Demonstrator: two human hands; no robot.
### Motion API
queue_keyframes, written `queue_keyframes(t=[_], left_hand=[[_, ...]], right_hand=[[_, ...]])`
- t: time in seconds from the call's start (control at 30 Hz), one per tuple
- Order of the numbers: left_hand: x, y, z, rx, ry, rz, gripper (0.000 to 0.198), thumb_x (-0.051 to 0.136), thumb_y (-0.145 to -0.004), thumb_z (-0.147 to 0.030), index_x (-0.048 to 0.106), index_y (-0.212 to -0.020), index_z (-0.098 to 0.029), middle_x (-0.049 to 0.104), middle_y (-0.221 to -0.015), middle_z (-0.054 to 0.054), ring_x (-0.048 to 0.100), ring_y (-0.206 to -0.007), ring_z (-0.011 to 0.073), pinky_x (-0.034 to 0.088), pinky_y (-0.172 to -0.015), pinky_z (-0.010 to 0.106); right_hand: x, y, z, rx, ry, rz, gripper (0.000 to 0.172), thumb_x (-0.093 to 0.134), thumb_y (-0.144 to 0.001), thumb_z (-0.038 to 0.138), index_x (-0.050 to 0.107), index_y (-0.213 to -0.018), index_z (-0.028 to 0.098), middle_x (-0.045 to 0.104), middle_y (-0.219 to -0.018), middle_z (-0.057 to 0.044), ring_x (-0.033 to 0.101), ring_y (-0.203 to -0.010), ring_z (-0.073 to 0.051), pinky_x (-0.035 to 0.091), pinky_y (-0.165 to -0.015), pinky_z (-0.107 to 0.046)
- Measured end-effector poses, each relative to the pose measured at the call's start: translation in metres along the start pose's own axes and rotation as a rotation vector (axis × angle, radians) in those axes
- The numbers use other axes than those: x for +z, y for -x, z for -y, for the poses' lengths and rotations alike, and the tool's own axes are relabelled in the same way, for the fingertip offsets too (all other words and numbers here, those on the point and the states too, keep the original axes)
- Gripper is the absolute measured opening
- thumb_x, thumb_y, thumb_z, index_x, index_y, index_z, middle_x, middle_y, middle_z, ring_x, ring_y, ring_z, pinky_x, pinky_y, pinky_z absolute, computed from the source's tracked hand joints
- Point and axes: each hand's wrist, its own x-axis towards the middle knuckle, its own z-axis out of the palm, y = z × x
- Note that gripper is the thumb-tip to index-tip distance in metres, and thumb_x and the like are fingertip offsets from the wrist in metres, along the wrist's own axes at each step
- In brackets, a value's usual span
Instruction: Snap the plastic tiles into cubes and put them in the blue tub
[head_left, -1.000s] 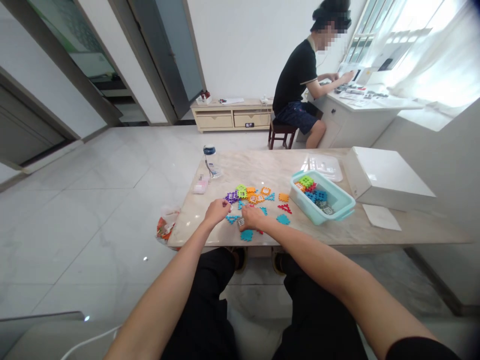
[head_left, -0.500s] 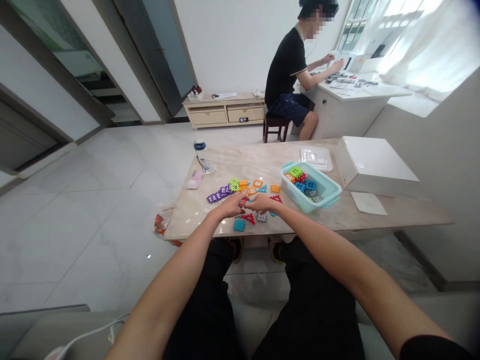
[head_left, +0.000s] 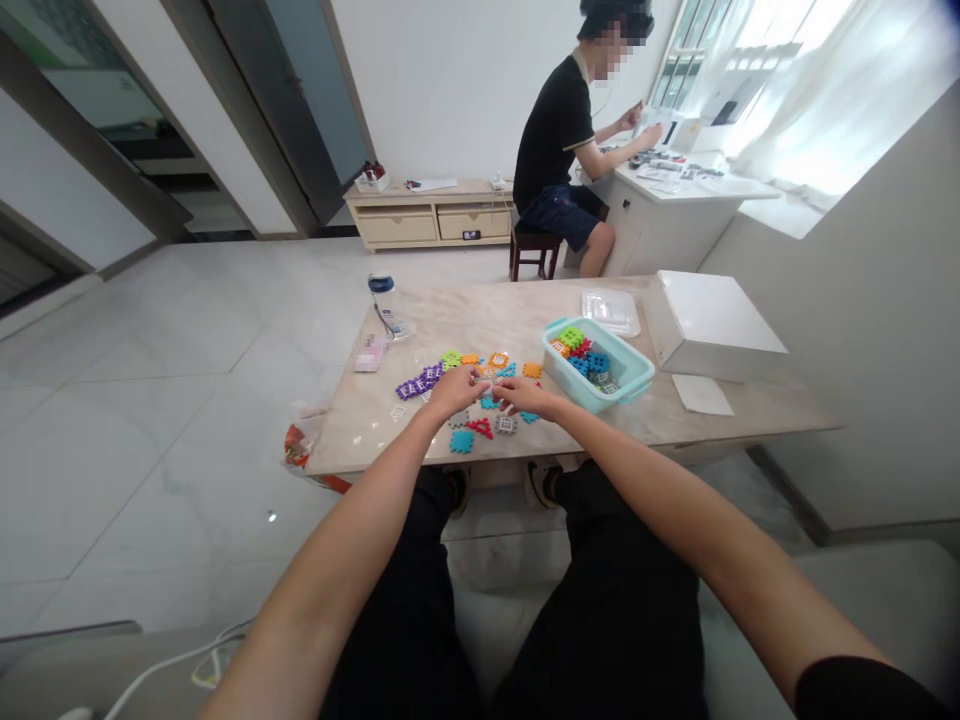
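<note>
Both hands meet above the middle of the coloured pieces. My left hand [head_left: 454, 391] is closed, its fingertips at a small pale piece [head_left: 486, 384]. From the right, my right hand [head_left: 523, 395] touches the same small piece with bent fingers. Left of them lies a row of purple pieces [head_left: 420, 382], with a green piece [head_left: 451, 358] behind. An orange piece [head_left: 532, 370] is at the right. Nearer the front edge lie a teal square [head_left: 462, 441], a red triangle [head_left: 481, 428] and a grey piece [head_left: 506, 425].
A light teal bin [head_left: 604, 397] of pieces stands right of the hands, near a clear lid [head_left: 611, 311] and a white box [head_left: 712, 325]. A bottle [head_left: 386, 307] is at the back left. Beyond the table a person [head_left: 559, 140] sits at a desk.
The view has shifted, so the scene sits further left. My right hand's fingers are more spread, and a pale piece now shows between the hands where red showed before.
</note>
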Motion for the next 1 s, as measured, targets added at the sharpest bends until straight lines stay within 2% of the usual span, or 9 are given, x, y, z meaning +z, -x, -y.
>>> queue_keyframes(t=[0.13, 0.2, 0.27, 0.4, 0.47, 0.57, 0.67, 0.83, 1.0], left_hand=[[0.001, 0.004, 0.007, -0.012, -0.040, -0.044, 0.020, 0.070, -0.093, -0.037, 0.079, -0.092, -0.020, 0.079, -0.086, 0.007, 0.071, -0.082, 0.0217, 0.050, -0.077, 0.028], [0.001, 0.005, 0.012, -0.039, -0.042, -0.044, 0.020, 0.069, -0.093, -0.036, 0.078, -0.087, -0.020, 0.079, -0.086, 0.007, 0.071, -0.083, 0.0216, 0.049, -0.077, 0.028], [-0.001, 0.005, 0.018, -0.066, -0.031, -0.035, 0.021, 0.067, -0.093, -0.034, 0.078, -0.084, -0.019, 0.079, -0.085, 0.008, 0.072, -0.082, 0.0212, 0.049, -0.075, 0.027], [-0.003, 0.003, 0.031, -0.083, 0.060, 0.019, 0.025, 0.063, -0.094, -0.035, 0.077, -0.082, -0.018, 0.080, -0.081, 0.007, 0.072, -0.075, 0.0199, 0.048, -0.068, 0.025], [-0.003, 0.003, 0.036, -0.079, 0.132, 0.067, 0.027, 0.061, -0.094, -0.035, 0.076, -0.079, -0.018, 0.079, -0.080, 0.007, 0.072, -0.074, 0.0195, 0.048, -0.066, 0.025], [-0.003, 0.005, 0.041, -0.066, 0.171, 0.115, 0.032, 0.059, -0.096, -0.037, 0.075, -0.075, -0.018, 0.078, -0.077, 0.007, 0.073, -0.074, 0.0198, 0.049, -0.065, 0.025], [-0.004, 0.010, 0.046, -0.099, 0.157, 0.101, 0.037, 0.057, -0.098, -0.043, 0.075, -0.078, -0.018, 0.078, -0.077, 0.008, 0.074, -0.073, 0.0204, 0.049, -0.064, 0.026], [-0.013, 0.017, 0.055, -0.210, 0.014, -0.052, 0.030, 0.057, -0.099, -0.040, 0.076, -0.090, -0.018, 0.082, -0.093, 0.012, 0.075, -0.087, 0.0249, 0.049, -0.074, 0.029], [-0.017, 0.023, 0.063, -0.174, -0.005, -0.011, 0.022, 0.060, -0.097, -0.034, 0.076, -0.090, -0.020, 0.082, -0.089, 0.007, 0.074, -0.083, 0.0220, 0.048, -0.074, 0.028]], right_hand=[[0.006, -0.008, -0.001, 0.016, 0.031, 0.026, 0.027, 0.051, -0.111, 0.032, 0.070, -0.107, 0.013, 0.077, -0.117, -0.012, 0.072, -0.082, -0.012, 0.059, -0.070, -0.019], [0.010, -0.013, -0.003, -0.018, 0.103, 0.003, 0.026, 0.056, -0.109, 0.034, 0.071, -0.111, 0.013, 0.078, -0.115, -0.012, 0.073, -0.084, -0.014, 0.060, -0.073, -0.022], [0.014, -0.018, -0.004, -0.097, 0.199, -0.084, 0.030, 0.069, -0.103, 0.036, 0.071, -0.123, 0.013, 0.077, -0.120, -0.013, 0.075, -0.094, -0.017, 0.061, -0.083, -0.025], [0.019, -0.025, -0.003, -0.330, 0.377, -0.187, 0.067, 0.087, -0.088, 0.032, 0.059, -0.147, 0.014, 0.063, -0.150, -0.016, 0.070, -0.123, -0.022, 0.055, -0.108, -0.032], [0.021, -0.028, -0.001, -0.432, 0.459, -0.167, 0.069, 0.088, -0.086, 0.029, 0.060, -0.148, 0.016, 0.061, -0.153, -0.015, 0.065, -0.132, -0.024, 0.050, -0.116, -0.035], [0.025, -0.030, 0.006, -0.507, 0.567, -0.151, 0.061, 0.085, -0.088, 0.029, 0.065, -0.143, 0.017, 0.067, -0.144, -0.012, 0.063, -0.134, -0.025, 0.047, -0.119, -0.036], [0.029, -0.029, 0.013, -0.486, 0.655, -0.146, 0.052, 0.083, -0.092, 0.035, 0.068, -0.139, 0.016, 0.070, -0.139, -0.012, 0.065, -0.131, -0.026, 0.048, -0.115, -0.035], [0.028, -0.033, 0.014, -0.372, 0.781, -0.219, 0.054, 0.078, -0.097, 0.048, 0.069, -0.138, 0.014, 0.068, -0.141, -0.017, 0.063, -0.134, -0.029, 0.048, -0.113, -0.035], [0.024, -0.038, 0.011, -0.305, 0.777, -0.298, 0.053, 0.076, -0.097, 0.057, 0.073, -0.131, 0.016, 0.071, -0.133, -0.015, 0.069, -0.121, -0.027, 0.051, -0.104, -0.031]])
